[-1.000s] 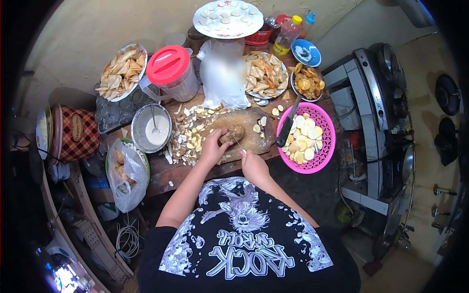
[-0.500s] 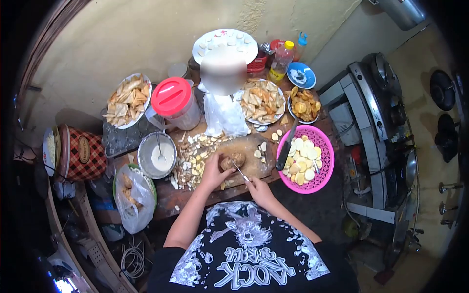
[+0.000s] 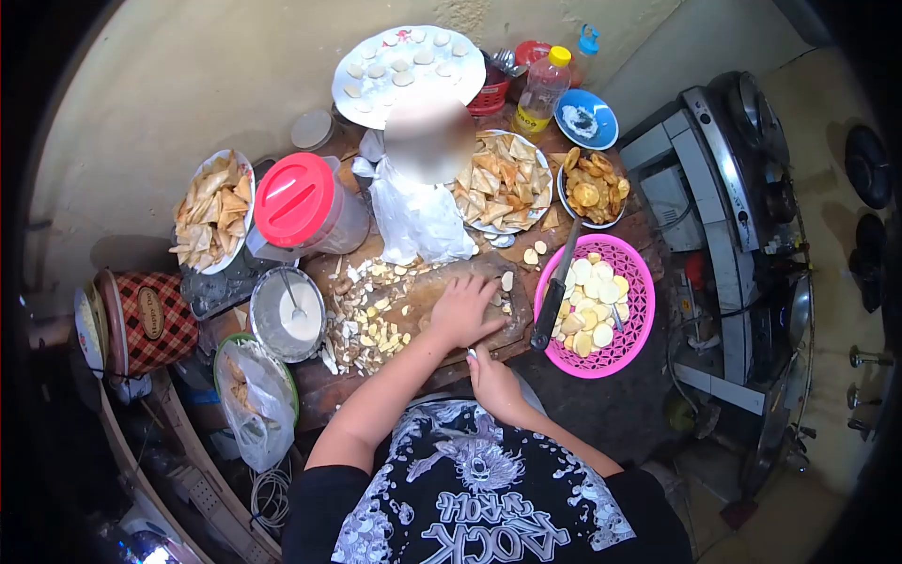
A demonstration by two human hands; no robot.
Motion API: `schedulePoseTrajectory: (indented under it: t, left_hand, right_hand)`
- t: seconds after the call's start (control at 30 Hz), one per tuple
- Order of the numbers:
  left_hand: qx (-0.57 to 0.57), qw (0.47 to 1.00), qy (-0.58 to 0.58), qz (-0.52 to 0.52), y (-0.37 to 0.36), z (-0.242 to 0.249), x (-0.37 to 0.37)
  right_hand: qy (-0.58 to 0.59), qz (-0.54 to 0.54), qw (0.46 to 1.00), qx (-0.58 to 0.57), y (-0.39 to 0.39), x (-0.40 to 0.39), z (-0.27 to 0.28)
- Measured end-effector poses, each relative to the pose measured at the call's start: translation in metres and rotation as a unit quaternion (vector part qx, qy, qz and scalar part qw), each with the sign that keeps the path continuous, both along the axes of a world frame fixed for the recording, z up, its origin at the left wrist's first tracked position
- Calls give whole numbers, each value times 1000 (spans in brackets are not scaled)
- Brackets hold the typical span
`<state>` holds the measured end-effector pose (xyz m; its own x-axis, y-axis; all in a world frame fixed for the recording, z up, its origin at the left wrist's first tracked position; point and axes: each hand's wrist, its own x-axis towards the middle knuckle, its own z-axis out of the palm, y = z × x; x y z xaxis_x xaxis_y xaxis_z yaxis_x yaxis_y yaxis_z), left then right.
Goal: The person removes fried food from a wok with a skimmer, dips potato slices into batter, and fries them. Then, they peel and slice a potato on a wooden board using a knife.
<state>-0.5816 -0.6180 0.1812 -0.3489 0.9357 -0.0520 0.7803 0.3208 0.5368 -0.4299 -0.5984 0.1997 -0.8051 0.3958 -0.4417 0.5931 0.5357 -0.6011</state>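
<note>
My left hand [image 3: 462,310] lies over the wooden cutting board [image 3: 427,289] with its fingers spread. Its fingertips are close to a few pale slices [image 3: 507,281] at the board's right side. Below it, at the table's front edge, my right hand [image 3: 495,383] is closed around a small knife [image 3: 472,352], mostly hidden by the fingers. Peelings and cut bits [image 3: 371,331] are strewn left of the board. To the right, a pink basket [image 3: 646,305] holds many pale round slices. A large black-handled knife [image 3: 549,305] rests across its left rim.
A pot of white batter [image 3: 299,324] with a spoon and a red-lidded pitcher [image 3: 299,202] stand left. Behind are plates of folded triangular pastries [image 3: 503,183], a bowl of fried slices [image 3: 592,188], a yellow-capped bottle [image 3: 542,94] and a white plastic bag [image 3: 413,216].
The brown lumpy tuber that my left hand held against the knife no longer shows. My left hand has opened and moved right across the board; my right hand has drawn slightly toward me.
</note>
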Motion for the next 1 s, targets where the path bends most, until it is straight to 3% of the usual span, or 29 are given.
schedulePoseTrajectory:
  t: [0.17, 0.67, 0.77, 0.87, 1.0]
  left_hand:
    - [12, 999, -35, -24, 1, 3, -4]
    - [-16, 1000, 22, -13, 1, -6, -10]
    - [-8, 999, 32, -13, -1, -7, -5]
    - [23, 998, -20, 57, -14, -6, -1]
    - [-5, 992, -79, 99, -25, -7, 3]
  right_hand:
    - [-6, -5, 1000, -14, -2, 0, -12]
    - [1, -40, 999, -18, -14, -11, -38]
    - [-6, -50, 995, -80, -4, -11, -25]
    - [-4, -27, 998, -48, 1, -2, -16]
    - [99, -51, 989, -93, 1, 19, -14]
